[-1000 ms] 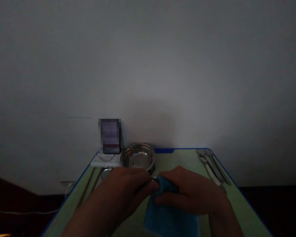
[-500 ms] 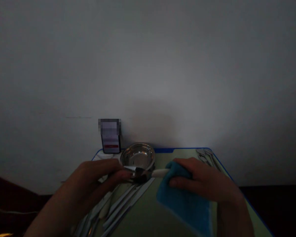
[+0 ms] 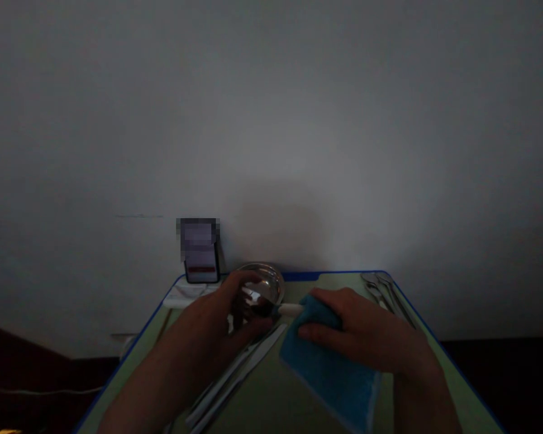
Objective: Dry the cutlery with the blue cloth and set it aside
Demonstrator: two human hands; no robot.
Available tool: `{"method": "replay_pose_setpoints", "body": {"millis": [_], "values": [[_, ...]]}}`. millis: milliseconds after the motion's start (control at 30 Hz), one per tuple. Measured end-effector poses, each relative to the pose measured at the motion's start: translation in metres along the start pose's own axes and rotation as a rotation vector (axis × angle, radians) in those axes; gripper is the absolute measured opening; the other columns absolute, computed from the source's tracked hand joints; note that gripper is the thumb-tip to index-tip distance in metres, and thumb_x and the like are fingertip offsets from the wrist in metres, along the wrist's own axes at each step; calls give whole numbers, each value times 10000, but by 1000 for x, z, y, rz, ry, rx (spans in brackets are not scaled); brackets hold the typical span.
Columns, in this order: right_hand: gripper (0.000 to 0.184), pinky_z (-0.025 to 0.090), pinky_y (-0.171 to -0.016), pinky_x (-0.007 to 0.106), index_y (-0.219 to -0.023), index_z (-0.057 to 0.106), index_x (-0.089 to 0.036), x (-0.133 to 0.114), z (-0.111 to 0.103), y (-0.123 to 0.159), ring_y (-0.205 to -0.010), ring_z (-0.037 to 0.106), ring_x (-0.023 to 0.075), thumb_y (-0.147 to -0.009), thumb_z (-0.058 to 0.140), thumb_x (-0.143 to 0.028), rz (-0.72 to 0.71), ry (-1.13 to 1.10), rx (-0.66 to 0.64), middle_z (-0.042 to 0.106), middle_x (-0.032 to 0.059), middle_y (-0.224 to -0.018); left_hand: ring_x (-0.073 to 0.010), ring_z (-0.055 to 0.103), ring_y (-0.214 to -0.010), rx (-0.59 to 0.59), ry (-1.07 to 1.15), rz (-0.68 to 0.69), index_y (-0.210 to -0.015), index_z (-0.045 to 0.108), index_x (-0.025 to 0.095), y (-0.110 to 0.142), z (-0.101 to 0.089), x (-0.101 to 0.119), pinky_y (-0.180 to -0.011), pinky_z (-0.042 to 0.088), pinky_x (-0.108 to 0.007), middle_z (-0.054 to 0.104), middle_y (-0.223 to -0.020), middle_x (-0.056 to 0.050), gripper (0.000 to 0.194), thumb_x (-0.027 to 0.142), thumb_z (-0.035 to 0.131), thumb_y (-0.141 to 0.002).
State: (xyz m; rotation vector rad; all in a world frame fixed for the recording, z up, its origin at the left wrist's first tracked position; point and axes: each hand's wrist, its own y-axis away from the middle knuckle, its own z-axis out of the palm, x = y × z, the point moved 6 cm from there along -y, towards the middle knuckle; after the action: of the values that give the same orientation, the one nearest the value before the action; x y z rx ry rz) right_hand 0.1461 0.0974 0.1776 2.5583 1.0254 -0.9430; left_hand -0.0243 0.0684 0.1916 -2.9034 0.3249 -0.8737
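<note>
My right hand [image 3: 348, 322] is closed round a blue cloth [image 3: 332, 380], which wraps the handle end of a white-handled metal utensil. The utensil's pale handle [image 3: 291, 310] sticks out of the cloth to the left, and its broad shiny head [image 3: 257, 299] may be a spoon's bowl, too dim to be sure. Curled round that head, my left hand [image 3: 228, 319] has its thumb below and its fingers above and behind. Just beyond the head, a round steel bowl [image 3: 274, 280] stands on the green table, partly hidden by my left hand.
Several knives [image 3: 253, 364] lie slanting under my left arm. Forks or spoons [image 3: 387, 295] rest at the table's far right. A phone [image 3: 201, 256] stands upright at the back left beside a white item [image 3: 183, 295]. The grey wall [image 3: 271, 120] rises behind the blue-edged table [image 3: 434, 377].
My left hand has moved right and changed from a flat pinch at the utensil's tip to a curl round its head. My right hand, cloth and handle have shifted slightly left.
</note>
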Motion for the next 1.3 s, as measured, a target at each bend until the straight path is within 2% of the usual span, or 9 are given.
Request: {"method": "replay_pose_setpoints", "body": {"millis": [167,333,467,600,767,867,967,1167,1300], "values": [[252,394,-681,270,-901,591,-212,-2,7,-6,-801,585,168,-817,519,-438,5,11,-45,651,22,-868,-146,616,-658,-139,-7,29,-839,615,219,-1,13,-10,-566,426,-218,673,-758,23,121,315,552,-801],[312,401,-730,308,-943,606,-214,7,16,-16,-888,585,215,-784,546,-475,71,66,-78,654,44,-928,-156,595,-633,-269,-27,-81,-818,641,208,4,24,-35,-534,377,-223,656,-728,4,247,438,559,-778],[245,399,-690,267,-896,608,-233,7,16,-24,-826,589,174,-770,584,-441,34,9,-74,653,1,-870,-135,580,-598,-330,96,-89,-750,619,206,8,20,-31,-516,358,-211,627,-654,15,385,484,382,-874],[206,390,-698,256,-906,592,-241,5,9,-35,-808,579,149,-781,589,-405,5,-6,28,645,-20,-869,-137,573,-600,-221,137,-61,-723,606,213,-1,11,-35,-545,374,-219,618,-632,24,369,453,379,-887],[251,393,-708,281,-958,564,-251,11,8,-49,-829,580,158,-772,597,-417,55,17,158,644,-19,-912,-175,607,-792,-71,222,-20,-951,596,283,-19,11,-46,-670,436,-248,662,-911,10,188,382,463,-864],[307,400,-729,283,-997,561,-267,9,11,-53,-857,585,164,-747,621,-436,31,10,168,649,-17,-962,-198,587,-945,0,243,14,-1076,543,332,-22,12,-48,-766,455,-271,619,-1100,9,238,339,507,-841],[340,407,-740,281,-1028,572,-291,2,17,-55,-867,594,171,-739,620,-463,-15,2,129,660,-14,-974,-217,546,-1054,-1,247,70,-1090,526,344,-19,12,-47,-807,464,-277,592,-1149,9,255,328,519,-835],[403,418,-746,311,-1139,553,-301,-5,37,-60,-869,608,207,-774,568,-469,-15,26,12,677,20,-980,-220,546,-1053,-68,242,133,-1039,524,327,-13,11,-49,-799,475,-281,608,-1076,5,196,326,509,-844],[381,414,-742,324,-1081,592,-253,-2,37,-60,-866,600,224,-768,569,-470,1,85,42,675,48,-953,-221,557,-1023,-74,250,117,-1057,525,301,-15,15,-54,-866,440,-331,601,-1102,-13,217,315,506,-842]]}}
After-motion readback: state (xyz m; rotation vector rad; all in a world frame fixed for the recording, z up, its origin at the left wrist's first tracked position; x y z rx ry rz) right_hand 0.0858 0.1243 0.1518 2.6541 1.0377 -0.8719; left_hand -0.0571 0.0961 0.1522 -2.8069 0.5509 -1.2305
